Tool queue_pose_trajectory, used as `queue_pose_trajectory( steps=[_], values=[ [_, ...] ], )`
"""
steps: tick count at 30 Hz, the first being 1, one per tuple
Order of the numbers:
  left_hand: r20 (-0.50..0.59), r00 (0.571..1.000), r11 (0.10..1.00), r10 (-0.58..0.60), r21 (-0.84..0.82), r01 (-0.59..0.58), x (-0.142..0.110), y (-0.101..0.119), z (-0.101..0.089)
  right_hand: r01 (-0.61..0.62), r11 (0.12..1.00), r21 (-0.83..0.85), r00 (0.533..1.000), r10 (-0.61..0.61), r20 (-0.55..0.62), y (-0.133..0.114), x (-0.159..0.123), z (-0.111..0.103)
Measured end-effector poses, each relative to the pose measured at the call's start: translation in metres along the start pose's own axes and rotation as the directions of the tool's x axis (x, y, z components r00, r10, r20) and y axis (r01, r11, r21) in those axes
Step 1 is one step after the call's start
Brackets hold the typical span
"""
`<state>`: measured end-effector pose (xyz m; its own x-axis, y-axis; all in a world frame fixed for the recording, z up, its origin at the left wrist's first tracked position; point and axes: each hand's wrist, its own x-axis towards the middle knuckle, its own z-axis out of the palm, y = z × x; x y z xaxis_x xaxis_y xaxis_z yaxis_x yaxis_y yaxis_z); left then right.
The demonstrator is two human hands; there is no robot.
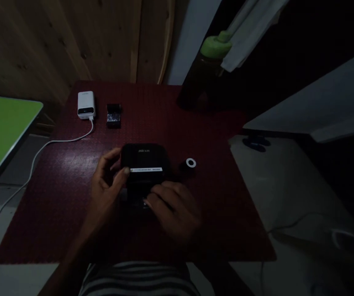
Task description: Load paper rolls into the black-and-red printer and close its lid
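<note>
Mid-way across a dark-red table (226,222), the left hand (107,179) clamps a black, rounded plastic case (144,159) at its nine-o'clock edge; the right hand (175,209), at four, shows no clear grip. Probably light, stiff, slick: best held by its sides.

No text can be read for certain: the pale lettering (144,151) on the black device (144,159), the tiny print on its white strip (147,169), and the faint mark on the white power bank (86,102) are too blurred.
</note>
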<state>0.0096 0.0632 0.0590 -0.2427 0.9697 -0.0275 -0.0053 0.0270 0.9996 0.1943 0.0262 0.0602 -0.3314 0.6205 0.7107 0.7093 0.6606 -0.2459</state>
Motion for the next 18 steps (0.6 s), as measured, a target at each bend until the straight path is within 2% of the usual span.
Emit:
queue_pose_trajectory(
  steps=[3,6,9,18],
  values=[
    [0.045,0.986,0.987,-0.161,-0.013,0.162,-0.017,-0.009,-0.007,-0.067,0.998,-0.003,0.998,0.067,0.0,-0.001,-0.002,-0.001],
    [0.093,0.963,0.966,-0.252,-0.04,0.257,-0.022,-0.012,-0.009,-0.158,0.986,0.046,0.984,0.153,0.09,0.001,-0.004,-0.002],
    [0.103,0.957,0.959,-0.273,-0.051,0.279,-0.022,-0.012,-0.007,-0.205,0.973,0.103,0.972,0.189,0.141,0.001,-0.006,-0.002],
    [0.066,0.955,0.957,-0.288,0.017,0.288,-0.023,-0.009,-0.007,-0.235,0.965,0.115,0.965,0.218,0.144,-0.002,-0.008,-0.001]
  ],
)
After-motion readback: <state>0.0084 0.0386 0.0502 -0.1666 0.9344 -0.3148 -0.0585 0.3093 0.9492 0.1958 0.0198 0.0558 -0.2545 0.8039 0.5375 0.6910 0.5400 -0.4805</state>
